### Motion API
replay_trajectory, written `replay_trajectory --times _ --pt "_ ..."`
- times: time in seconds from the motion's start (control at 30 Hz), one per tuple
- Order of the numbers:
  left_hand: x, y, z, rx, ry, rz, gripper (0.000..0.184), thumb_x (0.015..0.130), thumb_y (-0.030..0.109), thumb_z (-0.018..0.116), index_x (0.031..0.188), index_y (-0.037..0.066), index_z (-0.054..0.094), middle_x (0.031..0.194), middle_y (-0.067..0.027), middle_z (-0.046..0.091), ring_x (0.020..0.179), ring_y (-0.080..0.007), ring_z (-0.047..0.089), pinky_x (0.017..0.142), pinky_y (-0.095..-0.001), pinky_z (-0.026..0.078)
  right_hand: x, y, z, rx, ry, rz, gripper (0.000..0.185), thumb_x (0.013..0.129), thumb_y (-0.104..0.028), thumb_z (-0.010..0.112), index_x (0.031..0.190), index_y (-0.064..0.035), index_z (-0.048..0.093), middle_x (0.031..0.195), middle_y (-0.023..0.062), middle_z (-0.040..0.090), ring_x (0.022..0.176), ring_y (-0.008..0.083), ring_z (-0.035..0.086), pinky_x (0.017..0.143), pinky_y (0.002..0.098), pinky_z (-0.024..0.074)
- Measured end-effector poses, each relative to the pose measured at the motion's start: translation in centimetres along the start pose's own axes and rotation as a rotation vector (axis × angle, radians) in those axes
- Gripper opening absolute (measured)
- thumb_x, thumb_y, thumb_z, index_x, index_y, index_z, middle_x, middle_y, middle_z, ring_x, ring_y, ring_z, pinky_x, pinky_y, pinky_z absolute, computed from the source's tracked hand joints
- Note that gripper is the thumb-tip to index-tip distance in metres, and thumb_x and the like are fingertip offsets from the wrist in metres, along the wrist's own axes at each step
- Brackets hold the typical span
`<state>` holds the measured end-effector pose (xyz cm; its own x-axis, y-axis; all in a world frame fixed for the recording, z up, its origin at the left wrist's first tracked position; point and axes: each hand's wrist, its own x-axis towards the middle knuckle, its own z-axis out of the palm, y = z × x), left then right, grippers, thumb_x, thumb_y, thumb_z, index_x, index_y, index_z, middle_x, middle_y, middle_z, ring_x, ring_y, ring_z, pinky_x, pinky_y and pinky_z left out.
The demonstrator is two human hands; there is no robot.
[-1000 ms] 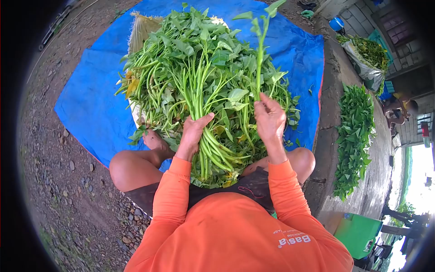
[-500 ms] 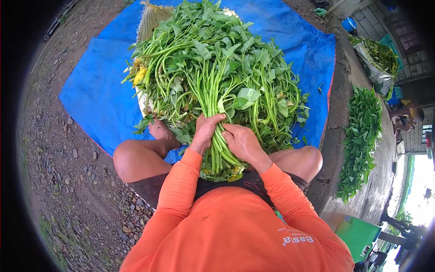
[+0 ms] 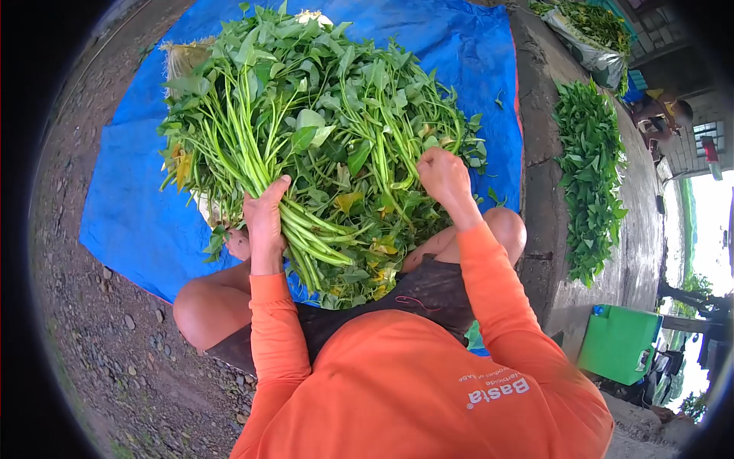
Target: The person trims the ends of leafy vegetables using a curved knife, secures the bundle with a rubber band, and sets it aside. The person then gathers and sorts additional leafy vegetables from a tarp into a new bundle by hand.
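My left hand [image 3: 265, 220] is wrapped round a thick bunch of water spinach [image 3: 246, 141], its leaves pointing away from me and its cut stem ends fanning out to the right. To the right, my right hand [image 3: 445, 182] is closed in a fist over the edge of the large water spinach pile [image 3: 329, 84]. Whatever its fingers grip is hidden. Loose stems and a few yellow leaves lie between the two hands.
The pile rests on a blue tarp [image 3: 126, 191], between my bent legs. On the concrete ledge to the right lies a row of leafy bundles [image 3: 589, 180]. Beyond are a stuffed sack [image 3: 592, 46], a green container [image 3: 618, 344] and another person [image 3: 661, 115]. Stony ground is on the left.
My right hand has let go of the bunch and moved right to the pile's edge. My left hand has carried the bunch leftward, tilting it. The head view has shifted a little.
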<state>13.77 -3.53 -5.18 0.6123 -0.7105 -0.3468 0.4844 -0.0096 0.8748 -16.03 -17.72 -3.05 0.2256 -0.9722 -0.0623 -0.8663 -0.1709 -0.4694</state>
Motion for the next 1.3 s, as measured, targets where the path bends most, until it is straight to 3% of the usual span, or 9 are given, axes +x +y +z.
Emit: replay_trajectory --times 0.2,0.33,0.37,0.43,0.5,0.63,0.8,1.1,1.3 --pt "0.1 -0.8 -0.8 0.033 -0.063 -0.07 0.041 0.088 0.009 0.086 0.121 0.0 0.064 0.1 -0.0077 0.073 0.072 -0.0154 0.067 0.064 -0.0302 0.057 4.1 1.8 5.1 -0.142 0.008 0.093 0.034 0.091 -0.029 0.077 0.111 -0.0021 0.076 0.109 0.023 0.078 0.099 0.0392 0.076 0.09 0.0485 0.0591" --pt "0.0 -0.8 -1.0 -0.008 -0.073 -0.074 0.039 0.089 0.009 0.085 0.12 0.0 0.064 0.099 -0.0076 0.073 0.072 -0.0147 0.066 0.063 -0.0298 0.057 4.8 1.6 0.4 0.505 -0.03 0.2 0.023 0.1 -0.012 0.073 0.12 0.0007 0.07 0.088 0.0049 0.07 0.076 0.0144 0.065 0.068 0.0319 0.0569" --pt "-0.1 -0.6 -0.8 -0.031 -0.089 -0.09 0.038 0.089 0.009 0.085 0.119 0.0 0.064 0.099 -0.0075 0.073 0.072 -0.0146 0.066 0.063 -0.0297 0.057 4.4 0.7 -1.5 0.873 -0.095 0.275 0.033 0.104 -0.008 0.068 0.136 -0.0006 0.063 0.091 0.0028 0.065 0.073 0.0123 0.061 0.062 0.0279 0.0528" --pt "-0.3 -0.3 -0.3 -0.032 -0.117 -0.093 0.037 0.09 0.008 0.083 0.12 -0.001 0.063 0.097 -0.0076 0.072 0.071 -0.0135 0.066 0.061 -0.0291 0.057 2.4 -1.8 -5.8 0.925 0.003 0.25 0.046 0.105 -0.006 0.067 0.148 0.0004 0.054 0.095 0.0047 0.065 0.076 0.0137 0.063 0.061 0.0286 0.0534" --pt "-0.2 -0.2 -0.3 -0.044 -0.127 -0.136 0.037 0.09 0.008 0.082 0.121 -0.001 0.063 0.095 -0.0079 0.072 0.07 -0.0132 0.066 0.06 -0.029 0.057 1.9 -0.9 -8.7 0.952 0.023 0.058 0.049 0.105 -0.007 0.067 0.152 -0.0001 0.051 0.099 0.0044 0.065 0.078 0.0122 0.063 0.063 0.0287 0.0538" --pt "-0.6 0.2 0.2 -0.007 -0.127 -0.167 0.044 0.09 0.01 0.082 0.125 -0.003 0.058 0.093 -0.0091 0.071 0.067 -0.0145 0.066 0.058 -0.0293 0.058 1.6 0.2 -10.9 1.216 -0.157 0.226 0.044 0.108 -0.011 0.064 0.15 -0.0009 0.054 0.099 0.0019 0.064 0.076 0.0107 0.06 0.064 0.0256 0.0519" --pt "-0.7 -0.3 -0.1 -0.018 -0.141 -0.204 0.044 0.091 0.013 0.083 0.123 -0.001 0.058 0.091 -0.0072 0.07 0.064 -0.0144 0.066 0.056 -0.0302 0.057 0.5 0.7 -10.6 1.155 -0.029 0.302 0.02 0.102 -0.016 0.07 0.117 -0.0042 0.067 0.083 0.0003 0.058 0.06 0.0072 0.051 0.048 0.0244 0.0394" --pt "-1.8 -0.6 0.8 -0.002 -0.139 -0.137 0.039 0.093 0.018 0.083 0.124 -0.001 0.068 0.104 -0.0076 0.075 0.08 -0.0142 0.069 0.07 -0.0311 0.057 -2.7 -3.9 -6.1 1.126 0.15 -0.013 0.021 0.097 -0.009 0.078 0.115 -0.0012 0.072 0.095 0.0012 0.072 0.074 0.0066 0.059 0.066 0.0242 0.0482" --pt "-1.3 -2.8 1.1 0.033 -0.1 -0.165 0.041 0.091 0.019 0.086 0.121 -0.003 0.069 0.102 -0.0086 0.075 0.078 -0.0148 0.068 0.069 -0.0314 0.056 -4.2 -8.7 -1.5 0.773 0.31 -0.253 0.027 0.097 -0.012 0.081 0.119 0.0038 0.074 0.093 0.0001 0.064 0.079 0.0078 0.055 0.071 0.024 0.0487"
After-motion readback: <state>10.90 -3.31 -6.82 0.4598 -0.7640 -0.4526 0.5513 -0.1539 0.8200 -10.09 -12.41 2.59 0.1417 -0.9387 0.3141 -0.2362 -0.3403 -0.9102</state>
